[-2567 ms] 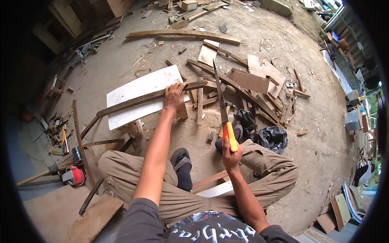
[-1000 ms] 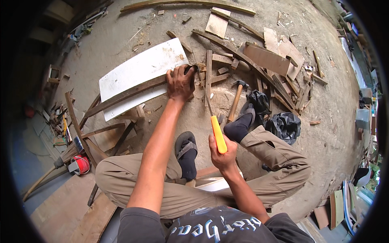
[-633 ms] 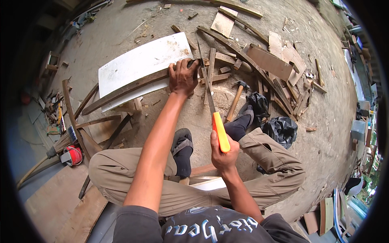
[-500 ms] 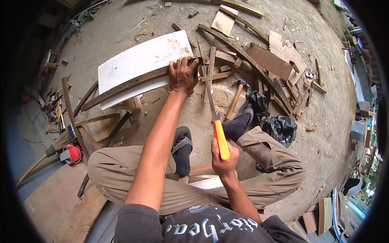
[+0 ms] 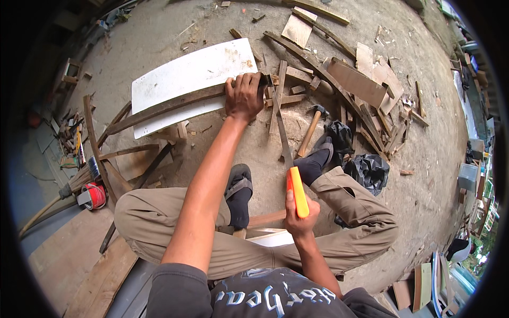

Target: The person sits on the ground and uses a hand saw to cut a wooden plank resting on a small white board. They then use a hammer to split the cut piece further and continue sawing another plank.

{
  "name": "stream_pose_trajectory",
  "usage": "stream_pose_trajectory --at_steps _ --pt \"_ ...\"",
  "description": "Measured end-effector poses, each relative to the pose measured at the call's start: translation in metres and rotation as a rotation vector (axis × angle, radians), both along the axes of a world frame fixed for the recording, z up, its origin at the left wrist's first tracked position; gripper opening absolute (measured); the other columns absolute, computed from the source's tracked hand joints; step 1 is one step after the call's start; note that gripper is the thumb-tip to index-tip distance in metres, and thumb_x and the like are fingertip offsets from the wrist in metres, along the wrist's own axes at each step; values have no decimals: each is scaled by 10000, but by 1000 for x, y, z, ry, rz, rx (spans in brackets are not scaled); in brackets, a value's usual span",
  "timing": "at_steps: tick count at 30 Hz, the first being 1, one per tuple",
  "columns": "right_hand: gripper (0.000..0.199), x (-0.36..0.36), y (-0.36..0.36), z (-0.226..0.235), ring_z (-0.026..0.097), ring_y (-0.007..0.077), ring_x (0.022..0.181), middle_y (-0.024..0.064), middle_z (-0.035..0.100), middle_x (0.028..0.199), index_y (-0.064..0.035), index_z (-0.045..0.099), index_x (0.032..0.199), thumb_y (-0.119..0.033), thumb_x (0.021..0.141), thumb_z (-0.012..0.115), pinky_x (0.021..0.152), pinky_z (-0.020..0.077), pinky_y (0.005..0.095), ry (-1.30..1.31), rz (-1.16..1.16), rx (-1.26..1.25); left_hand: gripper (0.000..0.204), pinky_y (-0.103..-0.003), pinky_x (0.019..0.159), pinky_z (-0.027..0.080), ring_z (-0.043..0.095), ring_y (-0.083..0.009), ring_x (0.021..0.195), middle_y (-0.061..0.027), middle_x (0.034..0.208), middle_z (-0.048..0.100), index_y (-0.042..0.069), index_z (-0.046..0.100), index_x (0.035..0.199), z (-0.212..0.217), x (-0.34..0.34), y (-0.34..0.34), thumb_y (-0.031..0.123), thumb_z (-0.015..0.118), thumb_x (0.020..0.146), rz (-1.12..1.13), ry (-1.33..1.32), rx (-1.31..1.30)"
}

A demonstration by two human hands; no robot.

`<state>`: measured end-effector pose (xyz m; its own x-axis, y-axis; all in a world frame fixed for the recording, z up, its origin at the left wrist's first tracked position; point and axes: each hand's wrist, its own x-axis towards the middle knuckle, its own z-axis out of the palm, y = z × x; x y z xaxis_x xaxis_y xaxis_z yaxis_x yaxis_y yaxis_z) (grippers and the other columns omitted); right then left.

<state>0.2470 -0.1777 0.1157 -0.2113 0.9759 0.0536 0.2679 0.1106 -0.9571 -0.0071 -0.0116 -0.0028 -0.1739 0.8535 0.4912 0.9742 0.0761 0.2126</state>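
Yellow-handled saw point(image 5: 287, 151) is gripped in right hand point(image 5: 301, 215), wooden bar point(image 5: 169, 107) is clasped by left hand point(image 5: 245, 98); white board point(image 5: 191, 71) left of that hand, hammer point(image 5: 309, 131) beyond right hand.

one lettering point(image 5: 274, 300) is seen clearly, and it stands on the front of the person's dark grey shirt point(image 5: 183, 283). its letters are large and pale silver, with bluish edges, in an old gothic style, and they make one row which bends across the cloth. any other print is too small or blurred for reading.
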Motion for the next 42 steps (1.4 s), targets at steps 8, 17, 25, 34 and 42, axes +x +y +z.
stream_pose_trajectory --at_steps 8,17,25,34,42 --pt "236 -6 5 1 471 86 425 27 486 505 4 572 688 -67 900 649 430 368 279 -19 1 23 407 -489 988 339 578 -244 1077 -100 1165 626 53 570 1205 -2 -4 1 373 411 1009 1 72 -3" --pt "227 -21 33 -5 499 85 436 43 503 508 10 598 714 -88 910 656 436 389 286 1 -24 -48 384 -462 963 332 537 -235 994 -102 1053 585 56 557 1209 -1 1 3 345 493 965 13 78 -9" --pt "188 23 -26 -1 532 112 433 53 514 517 21 590 694 -28 865 651 441 394 276 -98 33 49 379 -455 963 330 533 -236 998 -89 1057 569 63 552 1214 0 1 -2 337 504 957 27 94 -28" --pt "217 -27 32 -14 492 94 427 53 526 519 4 593 720 -86 905 661 436 394 278 17 -7 23 357 -467 912 363 560 -234 927 -91 1010 597 66 566 1152 -3 2 6 364 475 976 70 112 -15" --pt "198 12 -6 -8 505 97 422 48 497 502 26 594 692 -30 873 650 432 383 279 15 2 -43 389 -459 961 335 538 -239 979 -99 1041 572 65 559 1184 -5 -2 3 375 433 985 55 56 -58"
